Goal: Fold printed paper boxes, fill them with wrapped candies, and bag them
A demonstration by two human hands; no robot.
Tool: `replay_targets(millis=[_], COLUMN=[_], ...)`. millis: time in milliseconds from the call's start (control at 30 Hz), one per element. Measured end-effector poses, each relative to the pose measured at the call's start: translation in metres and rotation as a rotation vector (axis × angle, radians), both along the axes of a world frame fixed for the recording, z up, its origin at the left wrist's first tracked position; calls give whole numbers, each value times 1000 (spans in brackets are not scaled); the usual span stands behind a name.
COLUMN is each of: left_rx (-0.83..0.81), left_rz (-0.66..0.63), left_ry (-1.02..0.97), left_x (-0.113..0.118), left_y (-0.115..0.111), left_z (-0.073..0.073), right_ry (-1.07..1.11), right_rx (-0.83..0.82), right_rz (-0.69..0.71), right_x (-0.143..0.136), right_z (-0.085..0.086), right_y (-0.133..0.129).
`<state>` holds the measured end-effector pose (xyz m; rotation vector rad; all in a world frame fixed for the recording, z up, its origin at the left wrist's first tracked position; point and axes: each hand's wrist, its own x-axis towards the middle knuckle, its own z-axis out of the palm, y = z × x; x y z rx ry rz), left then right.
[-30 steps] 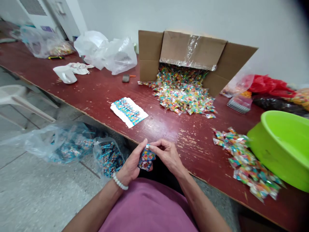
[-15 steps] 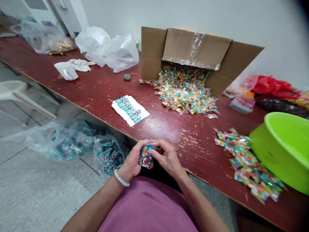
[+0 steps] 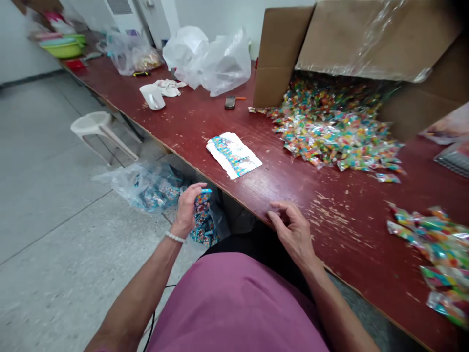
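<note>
My left hand [image 3: 187, 208], with a pale bead bracelet at the wrist, holds a small blue printed box [image 3: 203, 195]. It is above a clear bag [image 3: 220, 220] full of similar blue boxes [image 3: 203, 230], standing below the table edge. Over the front edge of the red table [image 3: 249, 117] is my right hand [image 3: 291, 225], its fingers loosely bent, thumb and fingertips a little apart, with nothing visible in them. Flat, unfolded printed cartons [image 3: 234, 155] lie on the table between and beyond both hands.
A cardboard box [image 3: 282, 54] spills wrapped candies [image 3: 330, 132] onto the table; more candy packets [image 3: 436, 244] lie at right. Farther left are a white mug [image 3: 152, 96], plastic bags [image 3: 216, 58] and a plastic stool [image 3: 97, 122]. Another bag of blue boxes [image 3: 157, 188] sits on the floor.
My hands have separated. The left has moved left with the small box, over the bag; the right has let go and is at the table edge. The view has swung left.
</note>
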<state>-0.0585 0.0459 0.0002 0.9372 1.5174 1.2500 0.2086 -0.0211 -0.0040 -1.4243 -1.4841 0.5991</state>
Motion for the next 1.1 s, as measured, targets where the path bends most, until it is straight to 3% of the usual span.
replay_targets(millis=[133,267,467,667,733,833,1000,1100], left_rx=[-17,28,242,334,289,250,214,218], left_rz=[51,46,-131,-395,-500,-574,-536,-503], left_ry=[168,322,590,1344,1435,1386,1160,1063], left_x=[-41,-47,5,62,71,73,70,75], left_y=[22,39,79,104,108,111,119,107], left_z=[-25,-27,2,25,26,26,30,36], right_ry=[-30,-88,-193,-174,-161,-153,-110,52], right_rx=[-18,-1,16,39,41,45,17,-85], right_rz=[-6,11,30,44,46,55,37,-18], right_x=[0,-4,-6,-6,-7,-7,-7,-4], right_z=[-7,-10,-13,-14,-13,-12,-13,-12], right_y=[1,1,1,1,1,1,2,6])
